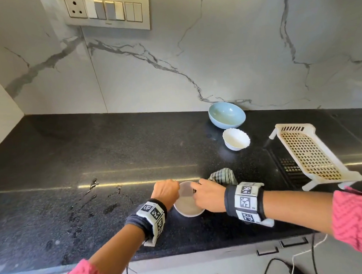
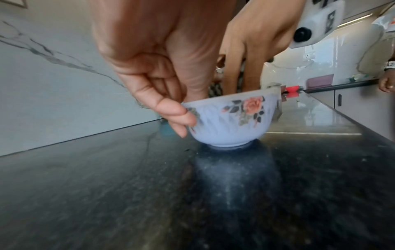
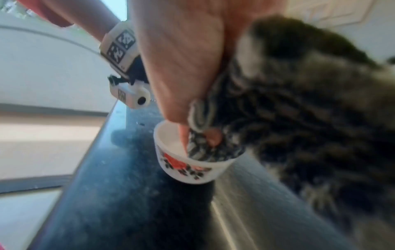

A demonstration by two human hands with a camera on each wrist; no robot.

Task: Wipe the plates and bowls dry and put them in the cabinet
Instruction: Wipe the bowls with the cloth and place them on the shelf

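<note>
Pinching the rim of the rose-patterned bowl [image 2: 230, 121], the left hand [image 1: 166, 190] steadies it on the black counter [image 1: 92, 155] while the right hand [image 1: 207, 195] grips the checked cloth [image 1: 222, 175], pressing it inside. At about one o'clock stand a white bowl [image 1: 236, 138] and, farther, a blue bowl [image 1: 227, 114]; a drying rack [image 1: 310, 156] sits at three o'clock.

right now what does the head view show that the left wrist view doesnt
Only the head view shows the blue bowl, the scalloped white bowl and the drying rack.
Only the left wrist view shows the rose print on the small bowl.
Both show the left hand gripping that bowl's rim while the right hand works inside it.
</note>
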